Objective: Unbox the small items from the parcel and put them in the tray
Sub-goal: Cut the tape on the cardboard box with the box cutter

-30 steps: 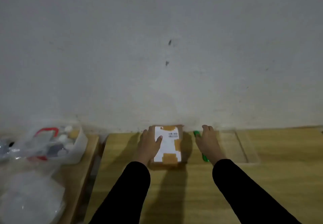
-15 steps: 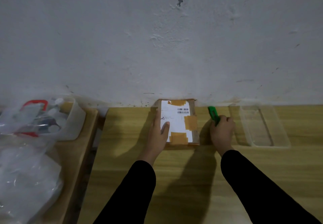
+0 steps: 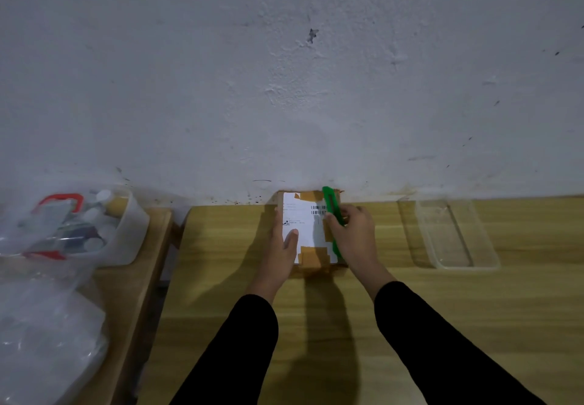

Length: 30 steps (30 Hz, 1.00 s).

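Observation:
A brown cardboard parcel [image 3: 308,215] with a white shipping label and tan tape lies on the wooden table against the wall. My left hand [image 3: 281,246] rests flat on the parcel's left side, thumb on the label. My right hand [image 3: 355,237] grips a green box cutter [image 3: 331,204] held over the parcel's right half, its tip pointing toward the wall. A clear plastic tray [image 3: 455,237] sits to the right of the parcel with nothing in it.
A second, lower wooden surface at the left carries a white tub [image 3: 126,234] with bottles and a red-handled item, plus crumpled clear plastic bags [image 3: 44,335]. A white wall [image 3: 284,72] stands directly behind the table. A gap separates the two wooden surfaces.
My right hand picked up the green cutter from the table beside the parcel and brought it left over the parcel. The left hand stayed on the parcel. The camera tilted down.

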### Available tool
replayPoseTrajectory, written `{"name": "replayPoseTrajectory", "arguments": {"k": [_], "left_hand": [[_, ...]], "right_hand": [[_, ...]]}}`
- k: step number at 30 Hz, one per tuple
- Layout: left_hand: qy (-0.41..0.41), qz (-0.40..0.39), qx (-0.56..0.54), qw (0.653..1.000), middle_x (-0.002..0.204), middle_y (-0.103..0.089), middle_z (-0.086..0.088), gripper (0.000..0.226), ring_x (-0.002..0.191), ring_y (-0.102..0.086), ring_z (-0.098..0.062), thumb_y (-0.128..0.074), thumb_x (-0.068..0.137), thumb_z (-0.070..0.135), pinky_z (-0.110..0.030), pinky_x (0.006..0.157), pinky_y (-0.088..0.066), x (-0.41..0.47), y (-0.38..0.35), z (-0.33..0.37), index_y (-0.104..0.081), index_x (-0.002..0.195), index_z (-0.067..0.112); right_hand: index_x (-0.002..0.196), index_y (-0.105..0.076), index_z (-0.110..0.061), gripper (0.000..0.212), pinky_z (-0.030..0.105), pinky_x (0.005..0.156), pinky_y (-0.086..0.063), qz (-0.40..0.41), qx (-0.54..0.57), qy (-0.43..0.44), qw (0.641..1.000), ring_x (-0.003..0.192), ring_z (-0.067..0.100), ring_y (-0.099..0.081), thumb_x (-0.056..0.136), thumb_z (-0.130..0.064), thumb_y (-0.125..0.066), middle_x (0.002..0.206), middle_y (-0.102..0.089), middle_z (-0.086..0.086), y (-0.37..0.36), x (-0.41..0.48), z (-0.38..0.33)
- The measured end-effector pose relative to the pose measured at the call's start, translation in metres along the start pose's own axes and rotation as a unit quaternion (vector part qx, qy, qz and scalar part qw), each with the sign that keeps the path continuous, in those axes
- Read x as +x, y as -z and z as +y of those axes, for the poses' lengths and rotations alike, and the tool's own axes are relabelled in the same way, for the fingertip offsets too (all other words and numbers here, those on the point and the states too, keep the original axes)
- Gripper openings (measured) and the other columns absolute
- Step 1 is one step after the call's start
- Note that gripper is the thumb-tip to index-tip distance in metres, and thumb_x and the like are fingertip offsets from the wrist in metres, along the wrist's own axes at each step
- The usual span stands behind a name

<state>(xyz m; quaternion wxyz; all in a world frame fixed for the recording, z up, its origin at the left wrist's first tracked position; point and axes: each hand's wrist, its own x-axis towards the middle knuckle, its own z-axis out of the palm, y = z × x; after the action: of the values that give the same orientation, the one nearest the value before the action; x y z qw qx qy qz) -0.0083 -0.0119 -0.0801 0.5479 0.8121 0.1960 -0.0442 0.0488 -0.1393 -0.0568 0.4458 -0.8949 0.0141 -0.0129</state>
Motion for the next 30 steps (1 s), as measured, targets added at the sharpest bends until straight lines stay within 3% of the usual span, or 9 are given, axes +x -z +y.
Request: {"name": "replayPoseTrajectory", "arguments": {"k": [2, 6, 9, 11, 14, 18, 22, 28, 30], "left_hand": [[-0.002, -0.007, -0.004, 1.0, 0.155, -0.023, 0.002, 0.062, 0.137, -0.032, -0.02, -0.037, 0.099, 0.029, -0.04, 0.109, -0.036, 0.0, 0.001, -0.002, 0.0, 0.148, 0.035], [-0.003, -0.027, -0.022, 0.999, 0.152, -0.03, 0.003, 0.063, 0.129, -0.043, -0.023, -0.039, 0.099, 0.029, -0.049, 0.1, -0.046, 0.0, 0.006, -0.005, 0.0, 0.148, 0.038], [-0.005, -0.035, -0.036, 0.999, 0.152, -0.027, 0.006, 0.063, 0.132, -0.038, -0.016, -0.04, 0.099, 0.025, -0.04, 0.101, -0.046, 0.002, 0.008, -0.006, -0.002, 0.148, 0.035], [-0.004, -0.028, -0.053, 0.998, 0.149, -0.031, 0.005, 0.063, 0.128, -0.044, -0.016, -0.04, 0.099, 0.023, -0.033, 0.092, -0.051, 0.005, 0.007, -0.008, -0.003, 0.149, 0.033], [0.036, 0.001, -0.082, 0.996, 0.143, -0.039, -0.001, 0.065, 0.107, -0.06, -0.021, -0.039, 0.098, 0.032, -0.033, 0.075, -0.058, 0.011, 0.008, -0.008, 0.003, 0.147, 0.035], [0.073, 0.013, -0.114, 0.991, 0.145, -0.038, -0.008, 0.065, 0.098, -0.062, -0.024, -0.039, 0.098, 0.035, -0.025, 0.055, -0.053, 0.018, 0.01, -0.005, 0.005, 0.147, 0.037], [0.058, -0.035, -0.118, 0.991, 0.148, -0.033, -0.006, 0.063, 0.104, -0.058, -0.022, -0.035, 0.101, 0.022, -0.012, 0.047, -0.05, 0.009, 0.005, 0.001, 0.007, 0.148, 0.028], [0.044, -0.023, -0.107, 0.993, 0.152, -0.023, 0.0, 0.064, 0.117, -0.045, -0.013, -0.034, 0.101, 0.017, -0.009, 0.058, -0.047, -0.027, -0.002, -0.006, 0.008, 0.149, 0.024], [0.04, -0.022, -0.092, 0.995, 0.148, -0.024, 0.003, 0.063, 0.112, -0.041, -0.007, -0.034, 0.101, 0.016, -0.005, 0.056, -0.045, -0.047, -0.007, -0.007, 0.007, 0.149, 0.021]], "right_hand": [[0.113, -0.06, -0.001, 0.033, 0.005, 0.065, -0.037, -0.017, -0.016, -0.008, 1.0, 0.088, 0.014, -0.047, 0.087, -0.021, -0.062, 0.108, -0.057, 0.014, -0.007, 0.001, -0.002], [0.106, -0.061, -0.002, 0.031, 0.02, 0.07, -0.041, -0.014, -0.025, -0.011, 1.0, 0.085, 0.016, -0.048, 0.083, -0.022, -0.066, 0.104, -0.057, 0.014, -0.015, -0.001, 0.0], [0.106, -0.062, -0.003, 0.027, 0.016, 0.069, -0.041, 0.011, -0.007, -0.005, 1.0, 0.089, 0.019, -0.053, 0.086, -0.02, -0.062, 0.104, -0.056, 0.013, -0.011, -0.004, 0.002], [0.115, -0.058, -0.005, 0.031, 0.027, 0.082, -0.049, 0.033, 0.025, -0.02, 0.999, 0.104, 0.026, -0.054, 0.09, -0.023, -0.057, 0.115, -0.053, 0.013, -0.01, -0.004, 0.006], [0.139, -0.035, -0.012, 0.053, 0.045, 0.104, -0.04, -0.006, 0.034, -0.07, 0.997, 0.13, 0.03, -0.036, 0.093, -0.037, -0.047, 0.138, -0.039, 0.014, -0.015, 0.001, 0.013], [0.148, -0.008, -0.02, 0.072, 0.044, 0.112, -0.031, -0.103, 0.072, -0.097, 0.987, 0.14, 0.03, -0.025, 0.092, -0.049, -0.043, 0.153, -0.024, 0.008, -0.023, -0.002, 0.017], [0.148, 0.003, -0.02, 0.073, 0.031, 0.089, -0.035, -0.145, 0.084, -0.101, 0.981, 0.132, 0.032, -0.038, 0.094, -0.044, -0.04, 0.15, -0.033, 0.011, -0.022, -0.007, 0.018], [0.148, 0.002, -0.02, 0.072, 0.035, 0.096, -0.042, -0.156, 0.1, -0.098, 0.978, 0.129, 0.028, -0.041, 0.095, -0.04, -0.042, 0.151, -0.03, 0.006, -0.008, -0.038, 0.02], [0.148, 0.002, -0.019, 0.071, 0.023, 0.076, -0.047, -0.155, 0.102, -0.094, 0.978, 0.117, 0.024, -0.048, 0.096, -0.038, -0.042, 0.147, -0.035, 0.006, 0.001, -0.058, 0.025]]}}
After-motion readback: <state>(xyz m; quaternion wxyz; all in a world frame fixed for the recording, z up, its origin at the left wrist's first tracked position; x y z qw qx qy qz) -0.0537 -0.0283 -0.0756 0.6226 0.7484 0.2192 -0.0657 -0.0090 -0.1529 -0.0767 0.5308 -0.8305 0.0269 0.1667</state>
